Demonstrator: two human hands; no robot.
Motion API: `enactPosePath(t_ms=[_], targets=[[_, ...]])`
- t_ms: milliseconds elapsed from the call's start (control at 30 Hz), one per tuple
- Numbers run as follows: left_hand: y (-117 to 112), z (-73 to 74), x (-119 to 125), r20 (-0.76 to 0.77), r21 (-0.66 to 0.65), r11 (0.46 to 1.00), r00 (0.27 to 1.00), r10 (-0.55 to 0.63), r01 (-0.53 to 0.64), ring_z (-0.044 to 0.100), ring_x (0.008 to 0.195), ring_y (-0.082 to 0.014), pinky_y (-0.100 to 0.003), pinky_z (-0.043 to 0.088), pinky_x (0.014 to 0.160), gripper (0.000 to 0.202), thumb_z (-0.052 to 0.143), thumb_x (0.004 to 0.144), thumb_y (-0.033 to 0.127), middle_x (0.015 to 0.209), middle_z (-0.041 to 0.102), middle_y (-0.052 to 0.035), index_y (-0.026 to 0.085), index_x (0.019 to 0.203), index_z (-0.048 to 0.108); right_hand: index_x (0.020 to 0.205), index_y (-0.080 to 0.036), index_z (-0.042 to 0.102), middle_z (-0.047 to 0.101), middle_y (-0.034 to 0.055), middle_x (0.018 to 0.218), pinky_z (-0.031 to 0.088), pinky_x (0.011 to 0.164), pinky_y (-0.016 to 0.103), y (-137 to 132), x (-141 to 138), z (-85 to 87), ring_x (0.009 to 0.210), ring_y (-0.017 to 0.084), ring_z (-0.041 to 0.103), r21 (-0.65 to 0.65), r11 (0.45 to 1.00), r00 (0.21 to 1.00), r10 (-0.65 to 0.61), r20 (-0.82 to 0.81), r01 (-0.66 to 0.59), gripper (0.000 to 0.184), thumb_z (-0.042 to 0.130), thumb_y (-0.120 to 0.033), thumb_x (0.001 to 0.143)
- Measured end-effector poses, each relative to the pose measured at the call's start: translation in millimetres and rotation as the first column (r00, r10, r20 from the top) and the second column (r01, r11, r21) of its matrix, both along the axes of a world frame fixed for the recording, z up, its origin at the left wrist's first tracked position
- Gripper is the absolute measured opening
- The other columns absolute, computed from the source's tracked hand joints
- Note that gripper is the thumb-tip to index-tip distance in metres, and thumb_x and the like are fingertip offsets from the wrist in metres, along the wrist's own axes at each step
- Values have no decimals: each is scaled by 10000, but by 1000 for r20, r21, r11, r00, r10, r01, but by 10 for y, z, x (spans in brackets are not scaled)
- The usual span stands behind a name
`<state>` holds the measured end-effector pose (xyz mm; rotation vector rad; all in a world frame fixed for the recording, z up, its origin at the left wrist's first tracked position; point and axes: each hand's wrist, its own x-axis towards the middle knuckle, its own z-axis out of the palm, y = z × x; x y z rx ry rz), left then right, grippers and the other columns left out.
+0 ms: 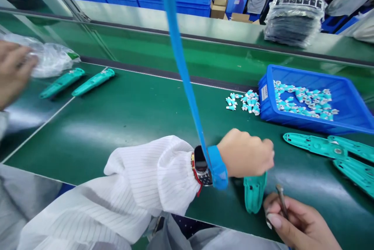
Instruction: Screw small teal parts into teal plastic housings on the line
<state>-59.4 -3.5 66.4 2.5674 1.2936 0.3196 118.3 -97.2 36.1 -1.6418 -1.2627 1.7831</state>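
Note:
My left hand [245,152], with a blue wrist strap and a watch behind it, is closed in a fist over the upper end of a teal plastic shell [254,195]. Its fingertips are turned away from view, and the shell's lower end sticks out below them. To the right, my right hand [300,220] pinches a thin brownish metal rod-like tool [282,199], whose exact kind I cannot make out. That hand is close beside the shell. More teal shells [315,144] lie on the green bench at the right.
A blue bin [309,123] holds many small teal-and-white parts; several more parts [249,101] lie beside it. Two teal pieces [93,82] and a clear bag [52,59] are at left, near another person's hand [14,66]. A blue strap [181,59] crosses the view.

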Motion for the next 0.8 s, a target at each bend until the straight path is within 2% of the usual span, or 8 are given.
enactPosePath(t_ms=[100,167,300,467,667,800], targets=[[114,-11,-69,30,-59,978,979,201,-199,650,706,-266,-336,445,584,337,303,879,341,732,670,-72,181,839,596,644,-180,613,511,5,613,275,394,182,21,-71,50,443,64,355,55,991,993,-119,-18,119,270,710,-431,653],[195,-41,-115,37,-117,962,967,254,-248,642,735,-259,-322,430,601,348,305,875,354,754,665,-72,189,796,602,652,-169,612,484,-5,616,215,395,183,63,-108,80,436,45,298,120,982,989,-143,-29,145,288,689,-446,676],[292,-99,-152,30,-190,951,967,253,-243,622,735,-264,-303,380,565,375,284,869,372,744,645,-72,194,757,594,638,-159,605,428,-22,595,210,425,203,155,-127,143,464,51,281,221,972,994,-98,52,84,281,660,-425,712],[295,-105,-150,0,-198,949,968,250,-245,600,697,-247,-285,318,528,382,278,867,376,720,626,-72,188,734,583,647,-157,606,439,-14,636,258,497,232,169,-108,136,542,81,348,219,976,987,-42,154,7,267,650,-410,718],[297,-112,-140,-17,-211,938,961,277,-275,590,681,-240,-276,278,512,373,290,866,377,718,622,-71,185,733,582,649,-167,600,429,-7,684,286,519,239,166,-140,59,604,101,393,279,959,982,-101,161,53,249,656,-396,727],[310,-127,-137,-4,-236,926,953,303,-296,583,665,-224,-272,280,514,380,298,870,375,710,620,-74,173,741,593,657,-164,595,510,36,866,311,500,229,169,-162,41,643,102,440,320,942,981,-147,128,100,220,668,-361,721]])
